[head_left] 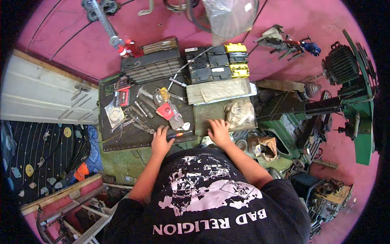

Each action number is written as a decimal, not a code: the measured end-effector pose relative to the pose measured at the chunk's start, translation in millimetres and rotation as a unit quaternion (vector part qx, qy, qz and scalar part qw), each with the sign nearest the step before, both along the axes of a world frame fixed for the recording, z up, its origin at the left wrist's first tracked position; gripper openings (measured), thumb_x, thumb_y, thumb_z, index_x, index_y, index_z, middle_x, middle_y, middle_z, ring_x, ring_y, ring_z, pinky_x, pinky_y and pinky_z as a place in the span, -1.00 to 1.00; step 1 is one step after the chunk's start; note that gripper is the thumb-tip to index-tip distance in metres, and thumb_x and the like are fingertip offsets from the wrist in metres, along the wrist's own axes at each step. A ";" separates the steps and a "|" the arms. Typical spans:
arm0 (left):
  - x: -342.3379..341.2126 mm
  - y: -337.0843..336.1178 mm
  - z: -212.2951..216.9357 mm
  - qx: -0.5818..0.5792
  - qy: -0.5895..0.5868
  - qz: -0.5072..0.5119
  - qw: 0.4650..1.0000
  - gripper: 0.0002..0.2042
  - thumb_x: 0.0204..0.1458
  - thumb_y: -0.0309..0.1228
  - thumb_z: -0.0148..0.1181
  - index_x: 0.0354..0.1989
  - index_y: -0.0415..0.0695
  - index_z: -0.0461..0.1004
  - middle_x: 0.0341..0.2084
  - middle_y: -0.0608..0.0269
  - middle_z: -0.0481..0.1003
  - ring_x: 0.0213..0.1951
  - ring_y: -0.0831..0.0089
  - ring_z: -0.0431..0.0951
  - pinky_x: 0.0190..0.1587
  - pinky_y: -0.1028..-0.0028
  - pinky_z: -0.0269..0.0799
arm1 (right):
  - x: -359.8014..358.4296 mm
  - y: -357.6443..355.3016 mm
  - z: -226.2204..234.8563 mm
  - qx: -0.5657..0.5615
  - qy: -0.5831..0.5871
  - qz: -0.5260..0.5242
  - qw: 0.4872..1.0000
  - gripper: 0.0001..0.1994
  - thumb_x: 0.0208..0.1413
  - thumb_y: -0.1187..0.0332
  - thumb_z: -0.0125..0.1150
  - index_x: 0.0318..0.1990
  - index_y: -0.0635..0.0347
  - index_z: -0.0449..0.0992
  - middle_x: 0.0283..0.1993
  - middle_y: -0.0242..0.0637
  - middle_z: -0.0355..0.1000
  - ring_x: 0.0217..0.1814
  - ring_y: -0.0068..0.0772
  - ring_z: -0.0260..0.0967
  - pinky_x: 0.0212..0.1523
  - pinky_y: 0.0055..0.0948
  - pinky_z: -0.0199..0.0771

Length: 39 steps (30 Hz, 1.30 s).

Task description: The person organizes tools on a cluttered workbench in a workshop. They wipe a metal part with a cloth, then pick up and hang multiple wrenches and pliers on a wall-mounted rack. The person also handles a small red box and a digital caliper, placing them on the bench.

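Both hands on bench: left hand (161, 141) pinches a red-handled screwdriver (178, 134); right hand (219, 131) spread flat on ribbed board (211, 112). Keep that palm pressing; loose spanners (140, 118) lie at ten o'clock.

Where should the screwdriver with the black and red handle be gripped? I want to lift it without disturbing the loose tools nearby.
Grip the screwdriver by its thick black-and-red handle, coming from the near edge of the dark mat. It lies roughly flat, with the left hand already over the handle end; the scattered wrenches lie on the far side.
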<state>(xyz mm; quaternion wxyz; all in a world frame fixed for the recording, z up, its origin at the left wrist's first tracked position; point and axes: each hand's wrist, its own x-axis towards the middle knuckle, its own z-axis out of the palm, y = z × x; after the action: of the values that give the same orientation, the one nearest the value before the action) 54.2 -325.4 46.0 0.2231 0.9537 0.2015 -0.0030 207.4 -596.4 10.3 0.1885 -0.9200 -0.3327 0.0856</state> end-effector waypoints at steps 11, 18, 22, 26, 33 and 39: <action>-42.5 68.6 -34.0 0.134 -0.009 -0.133 0.982 -0.71 0.03 -0.20 0.30 -0.05 0.11 0.63 0.02 0.37 0.49 -0.04 0.24 0.40 -0.06 0.21 0.30 | -24.5 177.8 -0.4 -0.191 0.058 0.058 0.978 -0.37 0.02 -0.28 0.24 -0.05 0.13 0.58 -0.03 -0.22 0.54 0.13 -0.19 0.32 0.11 0.09 0.10; -53.1 124.6 -21.7 0.081 -0.086 -0.204 0.972 -0.67 0.02 -0.37 0.24 0.01 0.08 0.59 0.01 0.33 0.48 -0.06 0.24 0.42 -0.06 0.22 0.31 | -49.9 224.4 11.8 -0.086 0.070 0.191 0.975 -0.62 0.09 -0.07 0.25 -0.22 0.04 0.65 -0.21 -0.26 0.60 -0.03 -0.19 0.46 0.04 0.11 0.12; -64.8 167.3 -19.6 0.048 -0.100 -0.157 0.981 -0.67 0.03 -0.35 0.25 0.02 -0.01 0.55 -0.02 0.34 0.48 -0.06 0.22 0.42 0.00 0.19 0.33 | -56.0 230.3 4.1 -0.002 0.061 0.025 0.998 -0.83 -0.02 0.22 0.24 -0.31 -0.04 0.70 -0.26 -0.32 0.61 -0.03 -0.20 0.46 0.07 0.11 0.11; -78.9 196.2 -26.2 0.021 -0.068 -0.116 0.991 -0.73 0.05 -0.34 0.24 -0.05 -0.05 0.58 -0.12 0.28 0.51 -0.05 0.17 0.42 0.03 0.17 0.33 | -40.8 194.3 -0.6 -0.139 0.031 -0.099 0.985 -0.60 -0.09 0.22 0.30 0.00 -0.16 0.62 0.04 -0.40 0.50 0.22 -0.21 0.28 0.20 0.18 0.07; -81.9 211.5 -75.9 -0.158 0.026 -0.233 0.959 -0.65 0.07 -0.23 0.29 0.00 -0.09 0.59 -0.30 0.15 0.65 -0.18 0.09 0.54 -0.02 0.21 0.46 | -71.0 154.6 -0.8 -0.197 -0.013 -0.065 0.978 -0.32 -0.11 0.21 0.42 0.27 -0.35 0.37 0.06 -0.38 0.41 0.24 -0.11 0.22 0.20 0.26 0.09; -52.4 183.4 -78.0 -0.184 0.078 -0.218 0.955 -0.59 0.02 -0.12 0.33 -0.02 -0.10 0.61 -0.30 0.08 0.65 -0.15 0.05 0.59 -0.03 0.21 0.51 | -50.1 158.7 -2.4 -0.268 0.015 -0.039 0.962 -0.50 0.00 0.28 0.33 0.17 -0.26 0.44 0.09 -0.42 0.41 0.22 -0.15 0.25 0.18 0.26 0.10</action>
<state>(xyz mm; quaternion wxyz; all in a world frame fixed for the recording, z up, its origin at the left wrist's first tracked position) 1.8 -142.0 -32.0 0.3727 0.9135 0.0013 -0.1631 157.3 -437.7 7.9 -0.0569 -0.9478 -0.2582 0.1785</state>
